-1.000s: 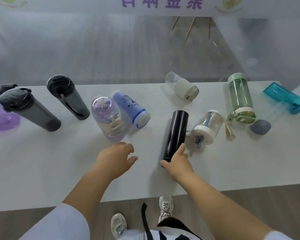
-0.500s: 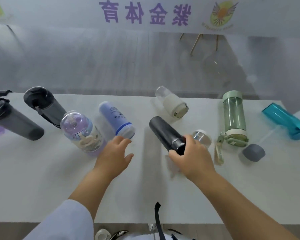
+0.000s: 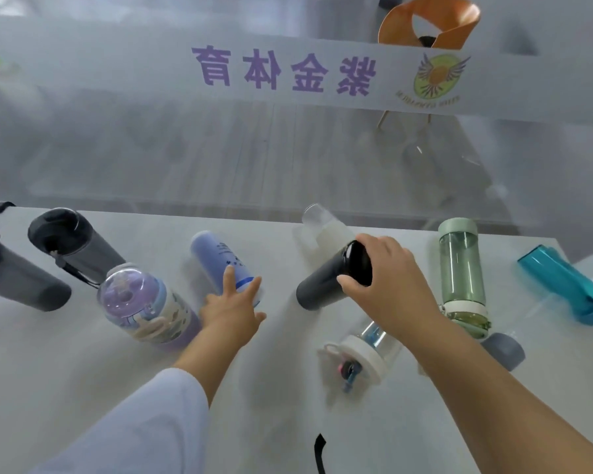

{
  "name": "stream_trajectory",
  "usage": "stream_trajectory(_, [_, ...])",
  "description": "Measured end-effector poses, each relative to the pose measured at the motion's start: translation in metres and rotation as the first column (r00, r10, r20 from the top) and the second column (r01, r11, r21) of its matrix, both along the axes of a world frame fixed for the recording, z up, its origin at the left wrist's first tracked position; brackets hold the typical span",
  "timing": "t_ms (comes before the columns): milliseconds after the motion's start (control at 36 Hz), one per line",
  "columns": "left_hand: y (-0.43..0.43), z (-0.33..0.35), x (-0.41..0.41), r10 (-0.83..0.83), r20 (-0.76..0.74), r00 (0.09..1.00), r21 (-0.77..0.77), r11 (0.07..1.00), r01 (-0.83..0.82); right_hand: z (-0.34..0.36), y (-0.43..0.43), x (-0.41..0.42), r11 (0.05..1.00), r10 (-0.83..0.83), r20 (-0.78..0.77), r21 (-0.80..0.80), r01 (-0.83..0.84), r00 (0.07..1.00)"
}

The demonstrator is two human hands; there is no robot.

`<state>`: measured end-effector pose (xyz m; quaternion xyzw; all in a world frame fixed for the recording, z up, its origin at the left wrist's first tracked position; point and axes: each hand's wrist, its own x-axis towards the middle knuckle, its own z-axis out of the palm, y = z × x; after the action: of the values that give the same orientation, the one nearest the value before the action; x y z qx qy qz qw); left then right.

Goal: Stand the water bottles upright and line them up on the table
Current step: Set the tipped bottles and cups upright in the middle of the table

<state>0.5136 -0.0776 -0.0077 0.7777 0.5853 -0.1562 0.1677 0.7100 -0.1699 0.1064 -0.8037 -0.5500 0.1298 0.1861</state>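
Fingers point(image 3: 379, 241) (right hand point(image 3: 392, 285)) grip the black bottle point(image 3: 322, 285)

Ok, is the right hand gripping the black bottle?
Yes, the right hand grips the black bottle at its glossy end, thumb and fingers curled round it.
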Motion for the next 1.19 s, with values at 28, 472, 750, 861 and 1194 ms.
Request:
stream_trajectory(28, [0.002, -0.002, 0.003, 0.003, -0.001, 1.0, -0.008, 1.0, -0.003, 0.0, 0.002, 0.0, 1.0, 0.014, -0.001, -0.003, -0.014, 1.0])
stream_trajectory(472, [0.018, -0.013, 0.011, 0.038, 0.056, 0.998, 0.141, 0.989, -0.046, -0.001, 0.016, -0.003, 1.0, 0.003, -0.055, -0.026, -0.005, 0.998])
stream_trajectory(750, [0.047, 0.044, 0.004, 0.067, 0.189, 0.98, 0.154, 0.983, -0.097, -0.002, 0.028, -0.018, 0.999, 0.045, -0.01, -0.022, -0.045, 0.999])
stream_trajectory(861, [0.065, 0.069, -0.002, 0.111, 0.199, 0.974, 0.096, 0.987, -0.132, 0.001, 0.037, -0.026, 0.995, 0.088, 0.015, -0.046, -0.087, 0.996])
stream_trajectory(1194, [0.1, 0.101, -0.021, 0.045, 0.243, 0.969, 0.036, 0.998, -0.056, 0.015, 0.059, -0.041, 0.981, 0.151, 0.022, -0.124, -0.147, 0.988])
